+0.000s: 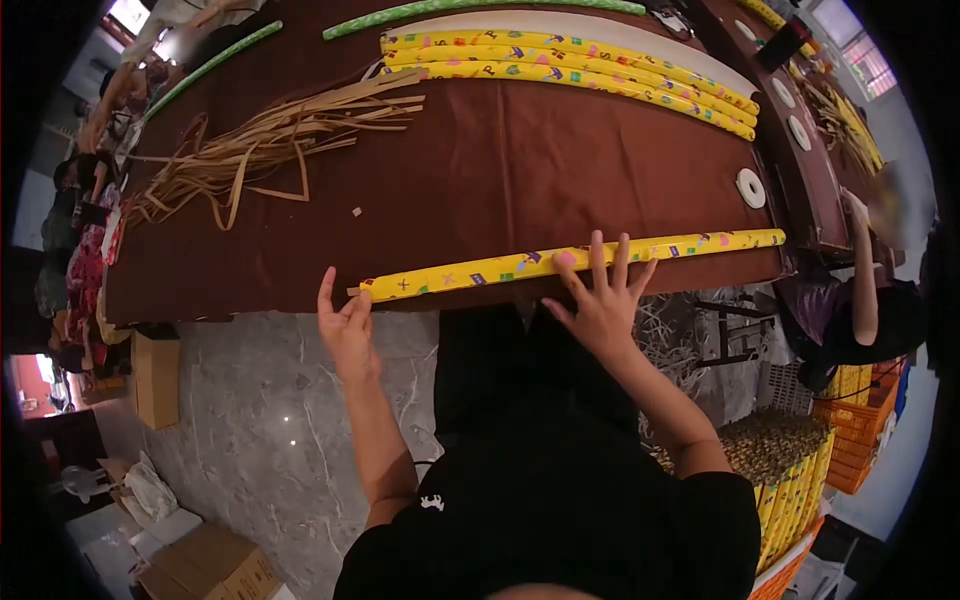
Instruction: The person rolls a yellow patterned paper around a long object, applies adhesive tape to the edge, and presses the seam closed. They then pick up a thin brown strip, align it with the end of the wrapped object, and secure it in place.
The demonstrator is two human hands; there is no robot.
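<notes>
A long yellow wrapping-paper roll [450, 274] with a colourful printed pattern lies along the near edge of the brown-covered table. At its left end a short brown strip end [353, 291] sticks out. My left hand [347, 335] is at that end, index finger stretched up and apart from the thumb, which touches the roll's tip. Whether its other fingers hold anything is hidden. Across the middle of the roll, my right hand [606, 305] lies with its fingers spread, resting on the paper.
Loose brown paper strips [240, 150] lie at the table's left. Several yellow rolls [570, 62] and a green roll [480, 8] lie at the back. A white tape roll [750, 188] sits at the right. Another person [860, 290] is beyond it. Orange crates [850, 440] stand below right.
</notes>
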